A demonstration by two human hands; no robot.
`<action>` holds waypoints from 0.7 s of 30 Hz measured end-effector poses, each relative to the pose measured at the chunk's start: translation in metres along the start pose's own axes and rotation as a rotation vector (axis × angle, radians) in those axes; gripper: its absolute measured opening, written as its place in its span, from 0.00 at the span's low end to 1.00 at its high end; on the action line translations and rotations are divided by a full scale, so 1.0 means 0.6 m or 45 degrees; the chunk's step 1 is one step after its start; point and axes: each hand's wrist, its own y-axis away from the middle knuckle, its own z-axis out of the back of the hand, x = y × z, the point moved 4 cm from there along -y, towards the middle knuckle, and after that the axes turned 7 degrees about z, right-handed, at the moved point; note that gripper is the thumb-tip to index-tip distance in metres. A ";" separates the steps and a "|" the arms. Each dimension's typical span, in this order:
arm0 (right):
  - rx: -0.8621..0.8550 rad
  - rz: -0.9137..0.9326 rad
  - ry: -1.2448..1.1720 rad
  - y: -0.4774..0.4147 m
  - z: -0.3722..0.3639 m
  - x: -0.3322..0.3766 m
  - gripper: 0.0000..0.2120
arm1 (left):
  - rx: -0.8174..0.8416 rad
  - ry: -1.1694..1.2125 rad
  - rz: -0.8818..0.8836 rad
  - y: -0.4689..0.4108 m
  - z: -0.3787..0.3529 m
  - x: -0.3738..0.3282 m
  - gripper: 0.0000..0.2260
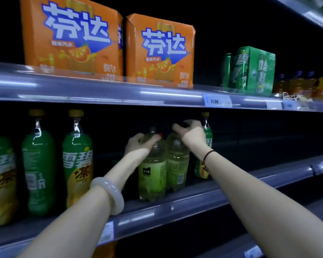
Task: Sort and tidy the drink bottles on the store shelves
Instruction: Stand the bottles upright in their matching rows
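Observation:
Two pale yellow-green drink bottles stand side by side on the middle shelf (175, 205). My left hand (138, 144) grips the shoulder of the front left bottle (152, 175). My right hand (190, 133) is closed around the neck of the right bottle (177, 164), hiding its cap. A green bottle with a yellow cap (206, 138) stands just behind my right wrist, mostly hidden. Three tall green-and-yellow bottles (76, 159) line the shelf to the left.
On the upper shelf (101, 92) stand two orange multipacks (159, 51), a green multipack (250, 69) and several orange bottles (296, 84) at far right. A price tag (215, 101) reads 11.90. The middle shelf's right part is dark and bare.

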 end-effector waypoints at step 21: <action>0.169 -0.039 -0.476 0.139 -0.003 -0.064 0.18 | -0.004 0.214 -0.210 0.087 0.020 0.015 0.21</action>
